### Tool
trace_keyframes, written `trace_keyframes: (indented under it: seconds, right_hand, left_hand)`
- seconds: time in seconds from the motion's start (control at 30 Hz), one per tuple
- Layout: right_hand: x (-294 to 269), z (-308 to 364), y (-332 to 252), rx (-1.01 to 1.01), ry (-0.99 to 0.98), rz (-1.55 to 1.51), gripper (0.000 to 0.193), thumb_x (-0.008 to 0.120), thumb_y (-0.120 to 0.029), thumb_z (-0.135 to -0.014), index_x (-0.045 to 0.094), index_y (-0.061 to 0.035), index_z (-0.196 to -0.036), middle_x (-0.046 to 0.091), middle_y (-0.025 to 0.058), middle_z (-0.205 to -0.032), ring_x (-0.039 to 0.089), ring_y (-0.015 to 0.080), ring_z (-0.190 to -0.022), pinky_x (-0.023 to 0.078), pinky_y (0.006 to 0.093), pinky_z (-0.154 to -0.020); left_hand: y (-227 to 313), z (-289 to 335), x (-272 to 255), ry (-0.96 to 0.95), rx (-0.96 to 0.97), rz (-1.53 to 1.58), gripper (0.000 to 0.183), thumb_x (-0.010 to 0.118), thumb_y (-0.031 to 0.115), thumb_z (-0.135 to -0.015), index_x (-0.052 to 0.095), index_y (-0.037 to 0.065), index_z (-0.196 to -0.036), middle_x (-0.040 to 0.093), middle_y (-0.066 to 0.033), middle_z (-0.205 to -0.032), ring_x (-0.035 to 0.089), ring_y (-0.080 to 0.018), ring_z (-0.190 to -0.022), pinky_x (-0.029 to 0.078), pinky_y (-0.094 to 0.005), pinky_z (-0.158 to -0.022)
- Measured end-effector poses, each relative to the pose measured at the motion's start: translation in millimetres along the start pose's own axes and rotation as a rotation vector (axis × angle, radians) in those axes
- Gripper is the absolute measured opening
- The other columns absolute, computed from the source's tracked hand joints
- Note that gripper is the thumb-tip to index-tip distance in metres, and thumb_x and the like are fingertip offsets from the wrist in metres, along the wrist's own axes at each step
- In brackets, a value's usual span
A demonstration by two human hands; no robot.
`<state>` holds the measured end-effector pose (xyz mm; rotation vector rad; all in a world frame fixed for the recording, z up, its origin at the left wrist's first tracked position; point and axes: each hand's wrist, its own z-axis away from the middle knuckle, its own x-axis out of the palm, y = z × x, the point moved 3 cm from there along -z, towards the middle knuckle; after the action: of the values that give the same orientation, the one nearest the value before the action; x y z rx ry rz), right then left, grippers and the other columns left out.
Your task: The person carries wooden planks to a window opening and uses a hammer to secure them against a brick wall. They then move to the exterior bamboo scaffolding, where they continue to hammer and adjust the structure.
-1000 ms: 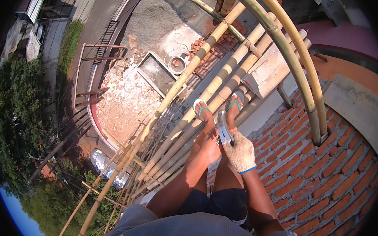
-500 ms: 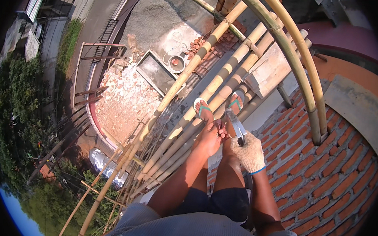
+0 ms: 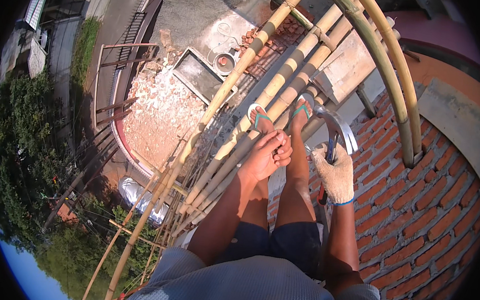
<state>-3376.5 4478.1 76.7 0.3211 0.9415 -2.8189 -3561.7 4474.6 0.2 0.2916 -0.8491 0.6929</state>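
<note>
My right hand (image 3: pixel 334 173), in a cream knit glove with a blue cuff edge, is wrapped around a claw hammer (image 3: pixel 337 126). The hammer's shiny metal head rises above the glove, and a bit of its dark and red handle shows below. My left hand (image 3: pixel 270 154) is bare and raised before my shins, its fingers curled in. Whatever lies inside those fingers is hidden or too small to name. The two hands are apart. Beneath them my feet, in flip-flops (image 3: pixel 260 117) with green straps, stand on bamboo poles (image 3: pixel 281 106).
A rough brick wall (image 3: pixel 406 215) rises on my right, with upright bamboo poles (image 3: pixel 391 66) near it. Ahead is a wooden board (image 3: pixel 346 68). Far below lie a mortar trough (image 3: pixel 198 73), a bucket (image 3: pixel 224 64), rubble (image 3: pixel 160 109) and a railing (image 3: pixel 131 33).
My right hand has moved right, away from the left, and the hammer has turned so its head points to the right. My left hand stays curled and has shifted slightly.
</note>
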Motion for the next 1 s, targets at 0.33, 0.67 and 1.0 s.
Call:
trace_keyframes:
  seconds: [0.33,0.67,1.0]
  right_hand:
    - [-5.0,10.5,-1.5,0.016,-0.009,-0.008,0.015,0.071,-0.018,-0.090,0.065,-0.0040,-0.091,0.066,-0.0014,-0.074,0.052,0.0041,-0.059,0.042,0.0225,-0.054]
    - [-10.5,11.7,4.7,-0.078,-0.022,0.110,0.018,0.075,-0.018,-0.086,0.071,-0.0022,-0.094,0.064,-0.0010,-0.070,0.053,0.0058,-0.061,0.044,0.0266,-0.054]
    - [-25.7,11.0,3.8,-0.097,-0.055,0.167,0.019,0.070,-0.021,-0.090,0.065,-0.0025,-0.088,0.055,-0.0027,-0.064,0.047,0.0058,-0.060,0.041,0.0274,-0.053]
  left_hand:
    - [-17.0,-2.7,16.9,-0.011,-0.166,-0.194,0.018,0.050,0.023,-0.106,0.054,0.006,-0.102,0.035,0.0045,-0.071,0.034,-0.0054,-0.063,0.031,-0.0223,-0.058]
    - [-48.9,-9.9,20.6,0.203,-0.092,-0.480,0.034,0.047,0.033,-0.107,0.047,0.007,-0.084,0.038,0.0053,-0.067,0.029,-0.0026,-0.054,0.024,-0.0230,-0.045]
    - [-51.9,-8.0,26.0,0.114,0.187,-1.182,0.035,0.048,0.034,-0.105,0.052,-0.001,-0.098,0.051,-0.0087,-0.073,0.051,-0.0181,-0.069,0.043,-0.0333,-0.067]
